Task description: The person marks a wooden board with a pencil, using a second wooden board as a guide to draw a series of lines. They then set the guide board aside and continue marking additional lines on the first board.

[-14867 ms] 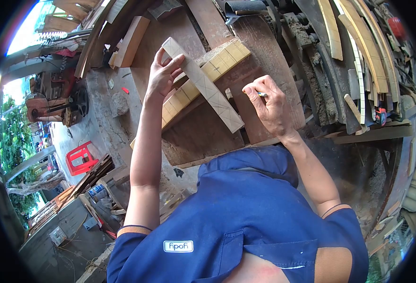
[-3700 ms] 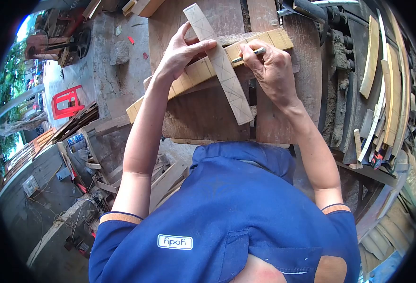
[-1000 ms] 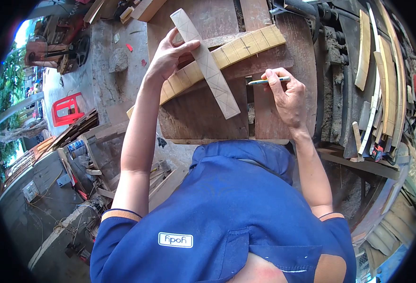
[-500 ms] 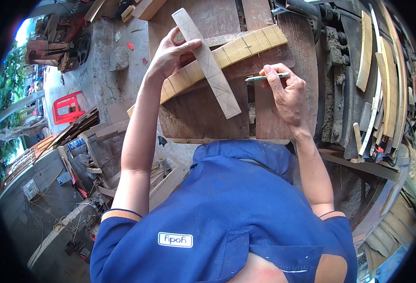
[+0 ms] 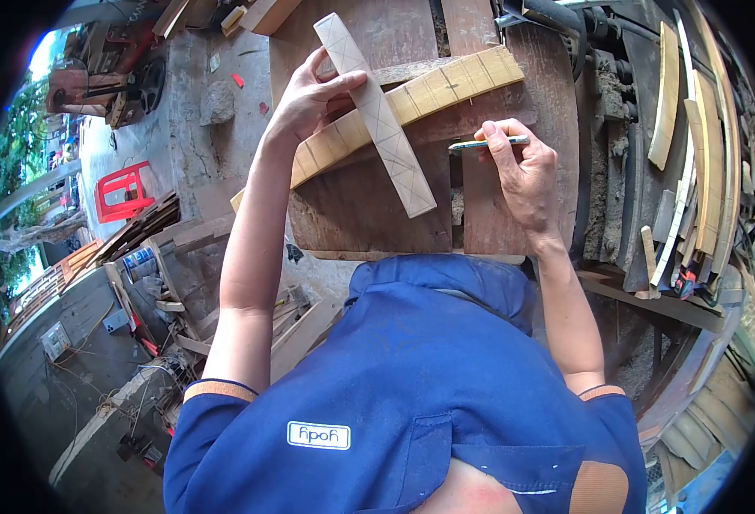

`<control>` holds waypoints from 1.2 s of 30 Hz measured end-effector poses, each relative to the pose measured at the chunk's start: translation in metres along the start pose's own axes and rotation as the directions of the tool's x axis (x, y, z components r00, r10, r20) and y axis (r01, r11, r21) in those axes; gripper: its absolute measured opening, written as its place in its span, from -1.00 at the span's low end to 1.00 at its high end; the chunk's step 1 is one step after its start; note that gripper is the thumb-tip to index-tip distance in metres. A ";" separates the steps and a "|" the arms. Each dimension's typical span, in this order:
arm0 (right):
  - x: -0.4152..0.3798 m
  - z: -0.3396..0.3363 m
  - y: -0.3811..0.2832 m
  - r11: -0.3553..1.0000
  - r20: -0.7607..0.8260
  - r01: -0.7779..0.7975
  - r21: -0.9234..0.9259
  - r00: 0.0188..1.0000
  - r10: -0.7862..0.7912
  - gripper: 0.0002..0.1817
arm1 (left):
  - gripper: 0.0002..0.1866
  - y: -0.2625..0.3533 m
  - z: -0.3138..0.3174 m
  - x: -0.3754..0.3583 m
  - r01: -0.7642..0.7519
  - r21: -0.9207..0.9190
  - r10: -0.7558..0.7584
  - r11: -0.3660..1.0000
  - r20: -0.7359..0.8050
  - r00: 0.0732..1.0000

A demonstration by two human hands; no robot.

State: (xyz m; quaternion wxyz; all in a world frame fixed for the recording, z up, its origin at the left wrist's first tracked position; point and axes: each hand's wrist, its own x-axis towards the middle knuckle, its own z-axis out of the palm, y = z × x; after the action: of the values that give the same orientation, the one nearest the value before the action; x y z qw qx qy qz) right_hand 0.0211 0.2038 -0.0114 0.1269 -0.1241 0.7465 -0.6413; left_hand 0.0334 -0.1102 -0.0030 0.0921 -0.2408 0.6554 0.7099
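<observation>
My left hand (image 5: 313, 98) is closed around a straight pale wooden strip (image 5: 379, 120), its thumb on the marked face. Crossing pencil lines run along that strip. Beneath it lies a curved yellowish wooden piece (image 5: 429, 88) with many cross lines, which slants over the brown wooden workbench (image 5: 360, 206). My right hand (image 5: 523, 167) pinches a pencil (image 5: 491, 143) between thumb and fingers, its tip pointing left. The pencil tip is apart from both wooden pieces, above the right part of the bench. Another rough strip (image 5: 412, 70) shows partly behind the curved piece.
Several curved wooden strips (image 5: 705, 163) stand along the right side beside dusty metal machinery (image 5: 609, 111). A red plastic stool (image 5: 123, 194) is on the floor at left. Stacked boards (image 5: 142, 230) and scrap wood lie around the left side.
The pencil has swung slightly to lie more level, and my right hand has shifted a little. The pale strip has moved very slightly; my left hand keeps its hold.
</observation>
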 end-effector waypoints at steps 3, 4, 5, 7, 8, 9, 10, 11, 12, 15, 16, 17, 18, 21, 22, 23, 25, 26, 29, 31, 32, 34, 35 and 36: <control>0.002 0.000 -0.006 1.000 0.006 -0.008 -0.018 1.000 0.008 -0.70 | -0.09 -0.001 0.001 0.000 -0.014 -0.007 0.014 1.000 0.003 1.000; 0.003 0.001 -0.008 1.000 0.007 -0.008 -0.019 1.000 0.008 -0.70 | -0.09 -0.001 0.000 0.000 -0.014 -0.008 0.014 1.000 0.002 1.000; 0.003 0.001 -0.010 1.000 0.008 -0.007 -0.020 1.000 0.008 -0.70 | -0.08 -0.001 0.000 0.000 -0.012 0.006 0.012 1.000 0.000 1.000; 0.004 0.003 -0.011 1.000 0.007 0.002 -0.017 1.000 -0.002 -0.71 | -0.07 0.000 0.001 -0.001 -0.009 0.018 0.010 1.000 -0.002 1.000; 0.005 0.004 -0.011 1.000 0.005 0.011 -0.013 1.000 -0.011 -0.71 | -0.06 0.002 0.004 -0.002 -0.011 0.019 0.011 1.000 -0.009 1.000; 0.006 0.004 -0.011 1.000 0.007 0.012 -0.013 1.000 -0.012 -0.71 | -0.05 0.002 0.004 -0.003 -0.012 0.020 0.013 1.000 -0.017 1.000; 0.006 0.004 -0.010 1.000 0.013 0.012 -0.015 1.000 -0.012 -0.71 | -0.05 0.001 0.004 -0.003 -0.012 0.019 0.013 1.000 -0.019 1.000; 0.006 0.004 -0.009 1.000 0.018 0.012 -0.019 1.000 -0.011 -0.72 | -0.06 -0.001 0.003 -0.003 -0.017 0.016 0.017 1.000 -0.022 1.000; 0.006 0.004 -0.010 1.000 0.018 0.012 -0.020 1.000 -0.012 -0.72 | -0.06 -0.002 0.003 -0.002 -0.021 0.012 0.022 1.000 -0.024 0.999; 0.006 0.003 -0.010 1.000 0.023 0.002 -0.022 1.000 -0.001 -0.72 | -0.09 -0.005 0.003 -0.002 -0.053 -0.018 0.053 0.998 -0.022 0.998; 0.006 0.004 -0.010 1.000 0.023 0.005 -0.015 1.000 -0.005 -0.72 | -0.09 -0.005 0.003 -0.002 -0.054 -0.019 0.053 0.998 -0.022 0.998; 0.006 0.004 -0.009 1.000 0.023 0.009 -0.006 1.000 -0.009 -0.72 | -0.10 -0.005 0.003 -0.002 -0.053 -0.019 0.053 0.998 -0.023 0.998; 0.006 0.004 -0.011 1.000 0.023 0.010 -0.006 1.000 -0.009 -0.72 | -0.12 -0.006 0.003 -0.002 -0.053 -0.019 0.053 0.998 -0.024 0.998; 0.008 0.006 -0.018 1.000 0.044 -0.014 0.005 0.999 0.014 -0.71 | -0.14 -0.007 0.000 0.000 -0.056 0.003 0.056 0.998 -0.025 0.998; 0.011 0.009 -0.017 1.000 0.042 0.016 0.022 0.999 -0.017 -0.72 | -0.14 -0.006 0.000 0.000 -0.057 0.003 0.057 0.998 -0.024 0.998; 0.014 0.011 -0.017 0.998 0.041 0.047 0.039 0.998 -0.049 -0.72 | -0.14 -0.006 0.000 0.000 -0.047 0.007 0.048 0.999 -0.019 0.999; 0.020 0.016 -0.025 0.998 0.047 0.053 0.028 0.997 -0.054 -0.73 | -0.14 -0.005 0.001 0.000 -0.039 0.011 0.040 0.999 -0.013 0.999; 0.024 0.019 -0.028 0.998 0.054 0.059 0.018 0.997 -0.060 -0.74 | -0.15 -0.005 0.001 -0.001 -0.041 0.002 0.041 0.999 -0.011 0.999; 0.036 0.036 -0.021 0.991 0.031 0.130 0.036 0.991 -0.131 -0.76 | -0.16 -0.006 0.001 0.000 -0.048 0.000 0.048 0.999 -0.006 0.999; 0.043 0.047 -0.019 0.984 0.026 0.175 0.043 0.984 -0.176 -0.76 | -0.17 -0.005 0.000 0.000 -0.053 0.007 0.053 0.999 -0.007 0.999; 0.046 0.051 -0.019 0.983 0.028 0.176 0.043 0.984 -0.177 -0.76 | -0.14 -0.005 0.001 0.000 -0.051 -0.001 0.051 0.999 -0.006 0.999; 0.050 0.056 -0.020 0.980 0.046 0.200 0.016 0.979 -0.200 -0.76 | -0.12 -0.005 0.001 0.000 -0.048 -0.012 0.048 0.999 -0.006 0.999; 0.053 0.059 -0.016 0.980 0.053 0.198 0.006 0.979 -0.198 -0.76 | -0.12 -0.005 0.001 0.000 -0.046 -0.016 0.046 0.999 -0.004 0.999; 0.055 0.063 -0.013 0.980 0.056 0.198 0.007 0.979 -0.198 -0.76 | -0.11 -0.005 0.001 -0.001 -0.044 -0.020 0.044 0.999 -0.003 0.999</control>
State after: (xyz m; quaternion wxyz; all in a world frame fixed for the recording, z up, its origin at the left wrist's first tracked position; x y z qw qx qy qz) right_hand -0.0086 0.1248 -0.0091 0.0835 -0.2156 0.7263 -0.6474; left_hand 0.0357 -0.1081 -0.0069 0.0733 -0.2283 0.6535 0.7179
